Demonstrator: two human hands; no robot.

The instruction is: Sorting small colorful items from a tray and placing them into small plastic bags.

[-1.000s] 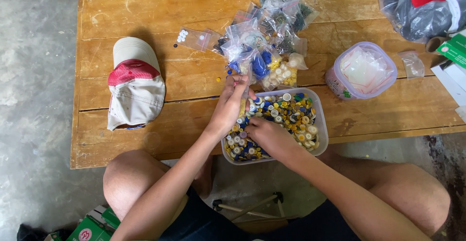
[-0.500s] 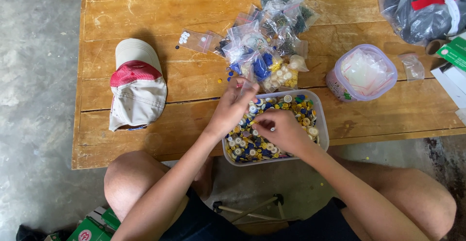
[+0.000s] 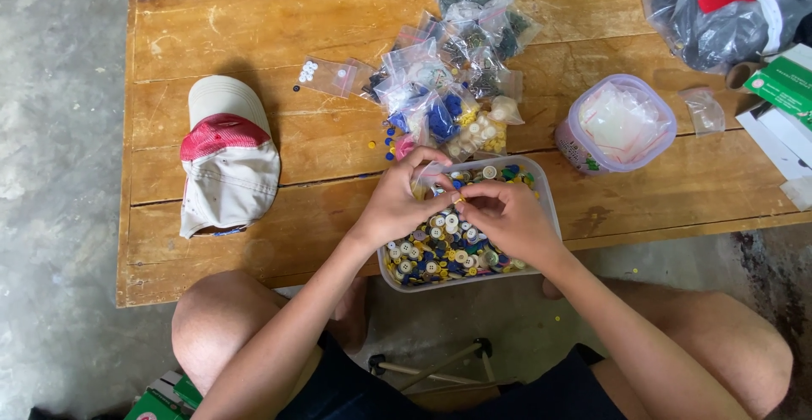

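Wooden table (image 3: 211, 14): hands over button tub (image 3: 548, 208).

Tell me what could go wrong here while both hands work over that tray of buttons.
The button tray overhangs the table edge toward the knees, so a push from the left hand or right hand might tip it. Loose buttons beside the bag pile could roll off.
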